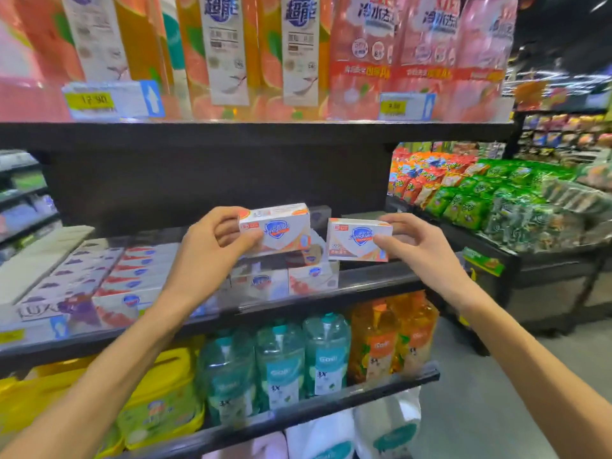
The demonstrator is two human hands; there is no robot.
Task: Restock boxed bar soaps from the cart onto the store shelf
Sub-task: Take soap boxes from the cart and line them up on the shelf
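White soap box [276, 228] pinched in left hand [212, 246], second box [357, 239] in right hand [420, 250]

The dark shelf [374, 279] holds white soap boxes [284, 279] stacked just under the fingers [228, 231]. Rows of flat boxes [109, 276] lie on it to the left of the fingers.

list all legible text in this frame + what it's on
"Safeguard": soap box held by left hand.
"Safeguard": soap box held by right hand.
"LUX": box at shelf front.
"17.90": yellow price tag.
"超能": pouches above.
Other labels: blurred.
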